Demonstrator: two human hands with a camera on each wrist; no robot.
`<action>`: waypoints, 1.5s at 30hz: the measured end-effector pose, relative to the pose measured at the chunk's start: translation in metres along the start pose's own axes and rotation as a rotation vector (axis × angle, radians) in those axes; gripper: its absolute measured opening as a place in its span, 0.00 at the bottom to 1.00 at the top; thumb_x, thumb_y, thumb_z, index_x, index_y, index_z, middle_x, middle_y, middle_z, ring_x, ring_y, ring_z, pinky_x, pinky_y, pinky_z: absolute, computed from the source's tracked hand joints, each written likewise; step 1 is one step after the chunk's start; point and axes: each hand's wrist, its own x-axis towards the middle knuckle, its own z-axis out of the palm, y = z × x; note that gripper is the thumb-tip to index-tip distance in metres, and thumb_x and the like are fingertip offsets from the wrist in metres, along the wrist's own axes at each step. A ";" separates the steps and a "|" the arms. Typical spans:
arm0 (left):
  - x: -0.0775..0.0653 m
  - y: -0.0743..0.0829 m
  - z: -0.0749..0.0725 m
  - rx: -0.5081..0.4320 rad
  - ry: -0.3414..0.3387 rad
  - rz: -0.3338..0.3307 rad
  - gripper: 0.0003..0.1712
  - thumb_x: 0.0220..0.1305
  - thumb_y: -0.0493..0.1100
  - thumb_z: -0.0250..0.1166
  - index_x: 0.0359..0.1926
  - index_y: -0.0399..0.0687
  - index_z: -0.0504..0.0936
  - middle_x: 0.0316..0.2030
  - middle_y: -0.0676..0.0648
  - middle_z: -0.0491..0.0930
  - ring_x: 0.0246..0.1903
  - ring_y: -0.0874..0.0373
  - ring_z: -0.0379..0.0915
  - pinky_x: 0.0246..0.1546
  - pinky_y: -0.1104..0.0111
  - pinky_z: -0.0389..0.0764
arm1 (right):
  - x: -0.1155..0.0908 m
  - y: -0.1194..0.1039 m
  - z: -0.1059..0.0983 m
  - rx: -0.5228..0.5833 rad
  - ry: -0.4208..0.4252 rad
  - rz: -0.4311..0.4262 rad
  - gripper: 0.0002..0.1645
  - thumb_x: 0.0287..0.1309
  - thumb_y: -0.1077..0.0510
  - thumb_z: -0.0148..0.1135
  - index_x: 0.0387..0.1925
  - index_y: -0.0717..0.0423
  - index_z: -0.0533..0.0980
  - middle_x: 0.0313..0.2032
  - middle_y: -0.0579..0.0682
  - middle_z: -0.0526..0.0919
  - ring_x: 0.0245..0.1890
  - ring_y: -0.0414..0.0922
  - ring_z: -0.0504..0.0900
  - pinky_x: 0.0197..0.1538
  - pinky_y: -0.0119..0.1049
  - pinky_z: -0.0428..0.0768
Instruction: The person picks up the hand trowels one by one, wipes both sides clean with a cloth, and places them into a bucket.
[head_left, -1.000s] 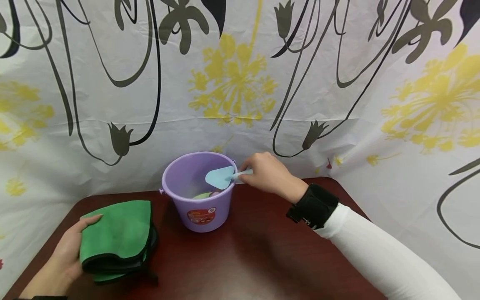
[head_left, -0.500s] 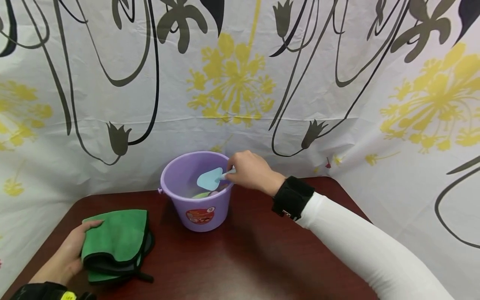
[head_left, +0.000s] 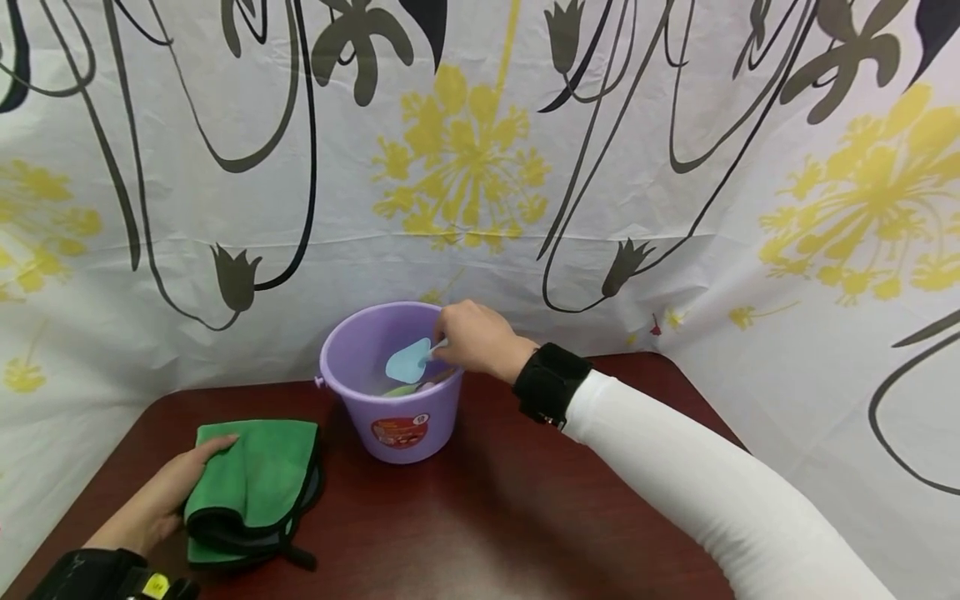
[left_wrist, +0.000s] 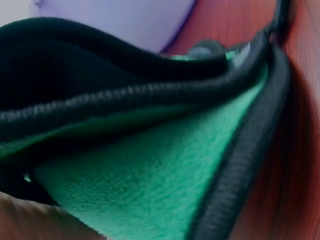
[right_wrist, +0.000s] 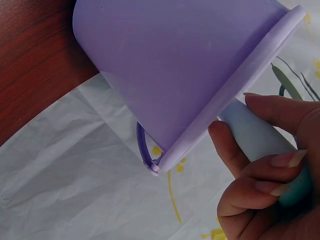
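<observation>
My right hand (head_left: 476,335) is over the right rim of a purple bucket (head_left: 408,429), gripping a small light blue toy shovel (head_left: 408,361) by its handle. The shovel's blade hangs inside the bucket mouth, tilted to the left. In the right wrist view, fingers and thumb curl round the pale handle (right_wrist: 260,132) just past the bucket rim (right_wrist: 235,95). At the left, my left hand (head_left: 176,492) holds a folded green cloth (head_left: 258,467) with black edging, thumb on top. The left wrist view is filled by the folds of that cloth (left_wrist: 145,170).
Something light green (head_left: 401,390) and other small things lie in the bucket, partly hidden by its wall. The dark red-brown table (head_left: 465,533) ends at a white curtain (head_left: 480,275) with printed flowers, close behind the bucket.
My right hand has carried the shovel left, from outside the rim to over the bucket mouth. My left hand has shifted slightly right with the cloth.
</observation>
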 end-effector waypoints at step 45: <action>0.044 -0.030 -0.006 0.821 0.538 0.170 0.38 0.77 0.49 0.53 0.63 0.12 0.59 0.53 0.14 0.70 0.42 0.24 0.76 0.33 0.42 0.80 | 0.051 -0.008 0.030 -0.145 -0.224 0.004 0.10 0.57 0.49 0.73 0.36 0.47 0.83 0.39 0.44 0.86 0.40 0.42 0.82 0.43 0.41 0.84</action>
